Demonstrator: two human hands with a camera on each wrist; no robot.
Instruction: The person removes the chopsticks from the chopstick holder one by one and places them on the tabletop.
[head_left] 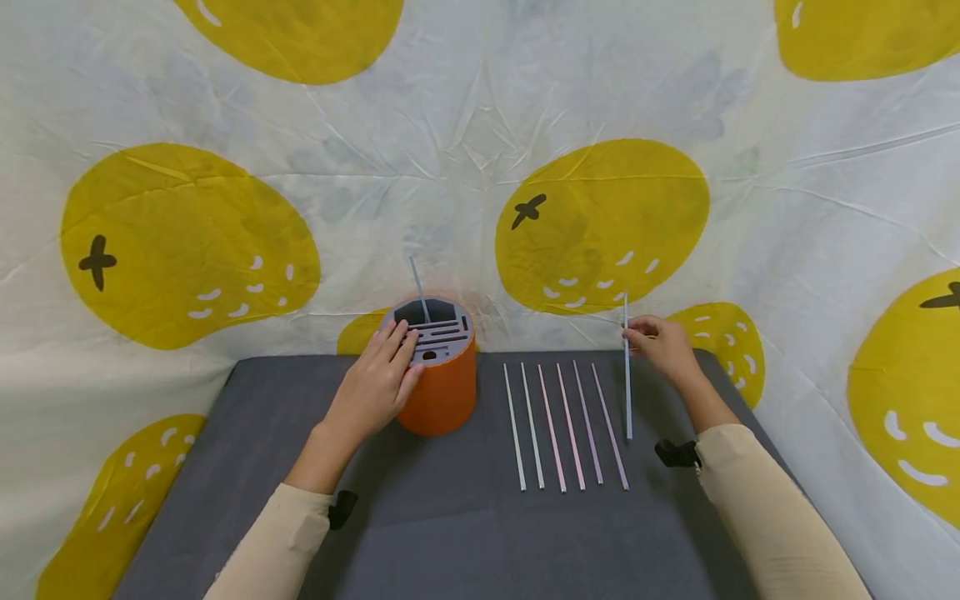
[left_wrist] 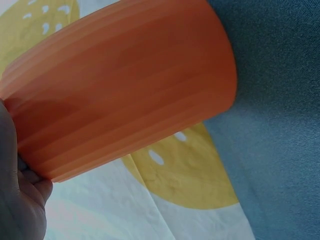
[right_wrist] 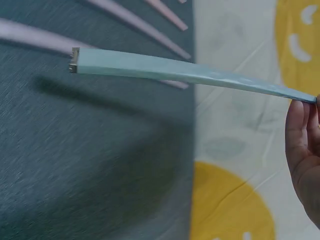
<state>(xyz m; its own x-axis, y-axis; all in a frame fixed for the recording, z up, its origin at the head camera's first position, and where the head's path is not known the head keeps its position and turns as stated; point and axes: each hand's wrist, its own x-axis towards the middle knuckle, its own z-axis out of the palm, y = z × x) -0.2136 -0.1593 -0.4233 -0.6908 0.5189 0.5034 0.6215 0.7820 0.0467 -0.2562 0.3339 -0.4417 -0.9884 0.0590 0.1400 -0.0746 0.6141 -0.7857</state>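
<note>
An orange utensil holder [head_left: 437,400] with a grey slotted top stands at the table's back. My left hand [head_left: 378,379] rests on its top and left edge, fingers fairly straight; the left wrist view shows the holder's ribbed orange side [left_wrist: 130,85] beside the hand [left_wrist: 22,185]. One light blue chopstick [head_left: 417,283] sticks up from the holder's large rear opening, its lower end hidden. My right hand [head_left: 660,340] pinches another light blue chopstick [right_wrist: 135,64] near its upper end, the square far end pointing down above the table. To its left lie purple chopsticks [head_left: 588,421].
Pink chopsticks [head_left: 552,425] and pale green chopsticks [head_left: 513,425] lie side by side between the holder and the purple pair. A dark grey cloth [head_left: 450,533] covers the table. Behind it hangs a white curtain [head_left: 420,208] with yellow fruit prints.
</note>
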